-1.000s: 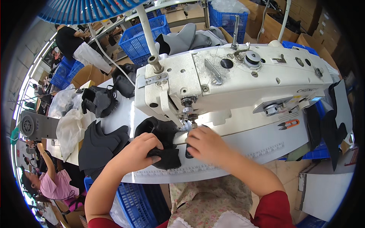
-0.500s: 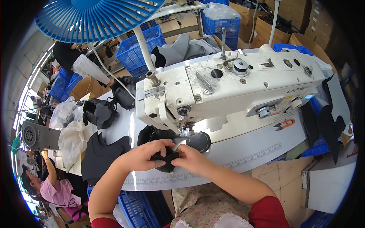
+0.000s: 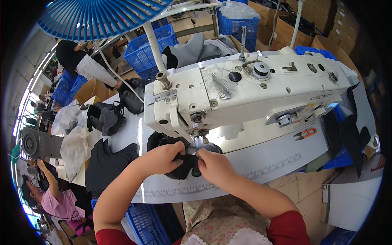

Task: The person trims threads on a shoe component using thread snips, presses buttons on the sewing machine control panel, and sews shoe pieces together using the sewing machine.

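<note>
A black shoe upper (image 3: 182, 169) lies bunched at the front of the white sewing machine (image 3: 249, 92), partly under its needle and presser foot (image 3: 197, 141). My left hand (image 3: 165, 157) grips the upper's left side, fingers bent over its edge. On the other side my right hand (image 3: 215, 164) pinches it between thumb and fingers, just in front of the needle. A dark rounded part of the piece shows behind my hands, beside the presser foot. The fingertips and much of the piece's far side are hidden.
Black cut pieces (image 3: 107, 167) lie stacked at the left, with black shoe uppers (image 3: 107, 118) behind. Orange-handled thread snips (image 3: 306, 134) rest on the machine bed at the right. A blue ribbed fan-like guard (image 3: 104, 18) hangs above. Someone in pink (image 3: 61, 200) sits at far left.
Both hands have shifted slightly away from me, the right one also a little rightward. The upper has been turned between them, and its dark fuzzy edge now faces me.
</note>
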